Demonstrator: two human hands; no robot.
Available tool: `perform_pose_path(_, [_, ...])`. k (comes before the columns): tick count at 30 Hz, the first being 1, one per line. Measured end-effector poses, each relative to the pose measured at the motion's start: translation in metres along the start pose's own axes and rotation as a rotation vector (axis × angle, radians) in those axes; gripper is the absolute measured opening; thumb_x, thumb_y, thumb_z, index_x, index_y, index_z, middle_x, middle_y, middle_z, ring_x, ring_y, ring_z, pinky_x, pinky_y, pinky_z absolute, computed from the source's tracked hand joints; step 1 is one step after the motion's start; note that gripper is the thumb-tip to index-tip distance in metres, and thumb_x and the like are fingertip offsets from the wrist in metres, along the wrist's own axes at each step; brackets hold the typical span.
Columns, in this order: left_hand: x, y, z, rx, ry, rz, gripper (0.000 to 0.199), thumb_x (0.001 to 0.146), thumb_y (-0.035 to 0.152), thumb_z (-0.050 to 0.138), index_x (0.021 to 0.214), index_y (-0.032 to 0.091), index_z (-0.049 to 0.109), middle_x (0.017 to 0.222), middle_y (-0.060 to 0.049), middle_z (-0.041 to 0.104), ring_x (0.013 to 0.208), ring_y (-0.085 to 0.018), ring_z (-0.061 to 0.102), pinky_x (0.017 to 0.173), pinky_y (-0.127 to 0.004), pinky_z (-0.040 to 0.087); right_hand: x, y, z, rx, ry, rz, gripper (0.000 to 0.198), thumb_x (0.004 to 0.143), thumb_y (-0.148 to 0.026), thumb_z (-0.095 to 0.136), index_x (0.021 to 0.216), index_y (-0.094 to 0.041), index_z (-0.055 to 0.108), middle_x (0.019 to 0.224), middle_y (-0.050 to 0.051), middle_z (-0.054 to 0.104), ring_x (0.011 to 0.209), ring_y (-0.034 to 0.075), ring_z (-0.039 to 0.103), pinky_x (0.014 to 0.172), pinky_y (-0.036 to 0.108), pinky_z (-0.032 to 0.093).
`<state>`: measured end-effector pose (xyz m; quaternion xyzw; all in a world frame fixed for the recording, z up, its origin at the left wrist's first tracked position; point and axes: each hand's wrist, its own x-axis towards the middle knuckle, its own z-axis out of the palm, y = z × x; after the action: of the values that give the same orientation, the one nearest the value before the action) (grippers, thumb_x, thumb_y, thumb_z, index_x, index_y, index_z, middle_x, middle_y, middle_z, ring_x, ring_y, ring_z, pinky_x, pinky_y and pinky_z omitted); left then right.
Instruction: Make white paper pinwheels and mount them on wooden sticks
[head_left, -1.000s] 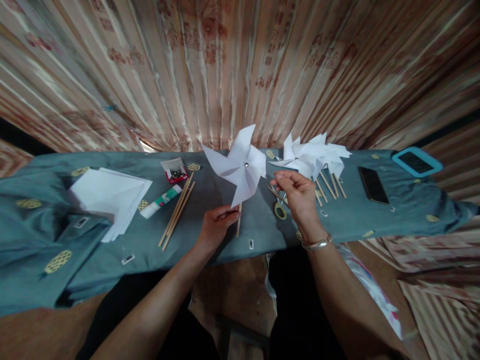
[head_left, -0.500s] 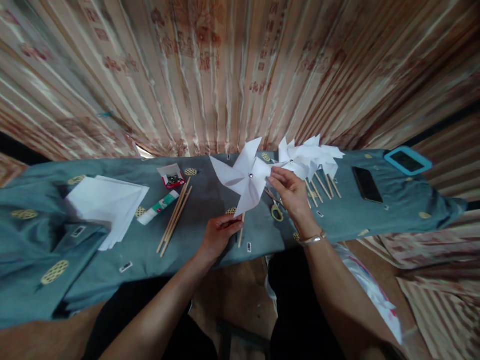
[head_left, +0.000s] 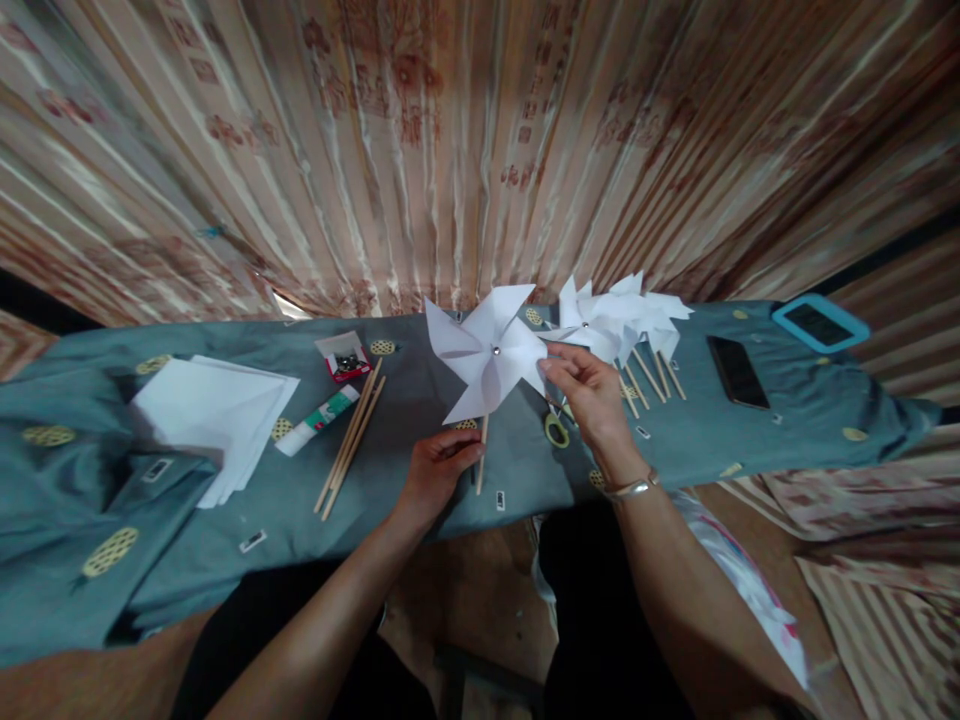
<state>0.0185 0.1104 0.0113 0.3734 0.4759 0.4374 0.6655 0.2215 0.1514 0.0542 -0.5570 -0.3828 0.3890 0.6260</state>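
Left hand (head_left: 439,468): fingers pinched together on the lower end of the wooden stick (head_left: 482,452).
Right hand (head_left: 589,392): thumb and fingertips closed on one blade tip of the pinwheel (head_left: 489,352).
Pinwheel: held above the table's middle, its face turned toward the camera; stick nearly upright, long axis running top to bottom.
Make: folded white paper blades, a small metal pin at the hub, a thin round stick.
Around: finished pinwheels (head_left: 626,318) just right; loose sticks (head_left: 351,437), glue stick (head_left: 316,419) and paper sheets (head_left: 214,412) left on the grey-blue cloth (head_left: 75,520).

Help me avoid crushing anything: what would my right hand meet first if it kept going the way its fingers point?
The right hand points up-left at the pinwheel; its fingertips already seem to touch a blade, so that comes first, though depth is unclear.
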Motion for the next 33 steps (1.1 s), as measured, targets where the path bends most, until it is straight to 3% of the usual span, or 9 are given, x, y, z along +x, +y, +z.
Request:
perform_pose_path(8, [0.002,0.002,0.002,-0.040,0.031,-0.027,0.026,0.048,0.032,0.089,0.070,0.020,0.079,0.075,-0.002,0.076,0.070,-0.014,0.065,0.074,-0.026,0.051,-0.005,0.001,0.004,-0.013,-0.044,0.049,0.044,0.051,-0.043,0.090,0.086,-0.021,0.073,0.057,-0.008,0.061,0.054,0.009,0.054,0.058,0.025,0.044])
perform_pose_path(18, [0.003,0.003,0.002,-0.035,0.051,-0.016,0.026,0.049,0.032,0.088,0.070,0.020,0.079,0.076,-0.003,0.077,0.071,-0.016,0.066,0.075,-0.028,0.052,-0.014,0.003,0.009,-0.012,-0.114,0.041,0.034,0.058,-0.043,0.088,0.082,-0.023,0.074,0.060,-0.006,0.063,0.054,0.009,0.052,0.055,0.024,0.042])
perform_pose_path(33, [0.003,0.000,0.002,-0.005,0.043,0.000,0.029,0.051,0.035,0.088,0.074,0.019,0.080,0.078,-0.004,0.077,0.074,-0.018,0.068,0.079,-0.031,0.052,-0.028,-0.001,0.020,-0.017,-0.240,0.135,0.038,0.057,-0.052,0.086,0.074,-0.022,0.070,0.062,-0.005,0.065,0.054,0.010,0.051,0.052,0.023,0.040])
